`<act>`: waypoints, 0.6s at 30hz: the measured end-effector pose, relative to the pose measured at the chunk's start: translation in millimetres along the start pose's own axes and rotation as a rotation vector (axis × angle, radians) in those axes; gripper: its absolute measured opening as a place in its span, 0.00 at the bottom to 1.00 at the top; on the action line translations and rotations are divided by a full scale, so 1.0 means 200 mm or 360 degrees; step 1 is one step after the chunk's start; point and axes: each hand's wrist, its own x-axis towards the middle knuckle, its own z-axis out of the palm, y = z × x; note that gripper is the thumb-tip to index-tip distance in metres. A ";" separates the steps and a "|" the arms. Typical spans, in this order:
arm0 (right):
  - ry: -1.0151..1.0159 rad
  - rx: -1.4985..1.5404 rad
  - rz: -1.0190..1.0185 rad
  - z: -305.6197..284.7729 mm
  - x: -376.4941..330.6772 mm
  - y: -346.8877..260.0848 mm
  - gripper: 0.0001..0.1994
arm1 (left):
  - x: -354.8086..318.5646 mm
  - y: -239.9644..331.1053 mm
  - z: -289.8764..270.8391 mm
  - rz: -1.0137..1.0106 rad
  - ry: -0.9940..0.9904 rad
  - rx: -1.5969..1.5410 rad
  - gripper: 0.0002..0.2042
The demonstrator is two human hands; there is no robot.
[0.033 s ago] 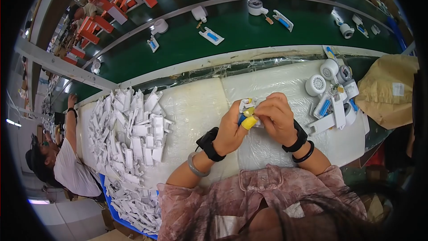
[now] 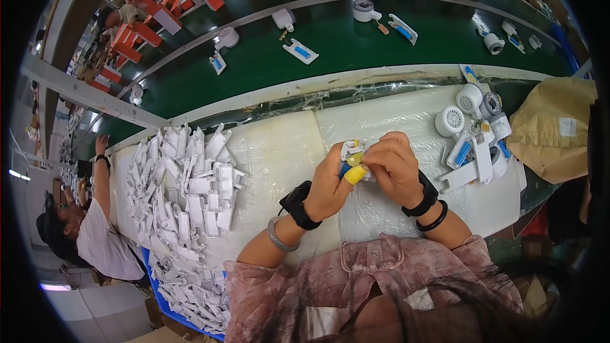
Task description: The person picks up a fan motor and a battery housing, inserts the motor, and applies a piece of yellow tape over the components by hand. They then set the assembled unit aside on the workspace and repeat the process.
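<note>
My left hand [image 2: 325, 185] and my right hand [image 2: 395, 166] meet over the white padded table [image 2: 279, 152], both gripping one small white plastic part [image 2: 351, 150] with a blue piece in it. A yellow finger cover [image 2: 354, 174] sits on my left thumb, pressed against the part. Both wrists carry black bands, and a grey bangle is on the left one. My fingers hide most of the part.
A big heap of white plastic parts [image 2: 190, 184] lies to the left and spills toward a blue bin [image 2: 159, 282]. Round white units with blue-and-white pieces [image 2: 473, 133] lie to the right, beside a brown bag [image 2: 553, 127]. Behind runs a green conveyor [image 2: 356, 57] carrying parts. Another person [image 2: 95, 235] works at the left.
</note>
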 end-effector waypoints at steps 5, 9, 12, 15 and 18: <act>-0.0001 -0.0025 0.0027 0.00 0.00 -0.01 0.12 | 0.01 -0.01 0.01 0.0121 0.0068 0.0048 0.15; 0.0023 -0.0055 0.0008 0.01 0.01 -0.01 0.11 | 0.01 -0.02 0.01 0.0090 0.0073 0.0053 0.13; 0.0013 -0.0056 0.0009 0.01 0.00 -0.01 0.11 | 0.01 -0.02 0.02 0.0125 0.0105 0.0027 0.13; 0.0024 -0.0064 0.0001 0.02 0.00 -0.01 0.11 | 0.01 -0.03 0.02 0.0112 0.0115 -0.0002 0.12; 0.0046 -0.0157 -0.0023 0.03 0.01 -0.03 0.11 | 0.01 -0.03 0.03 0.0191 0.0163 -0.0019 0.12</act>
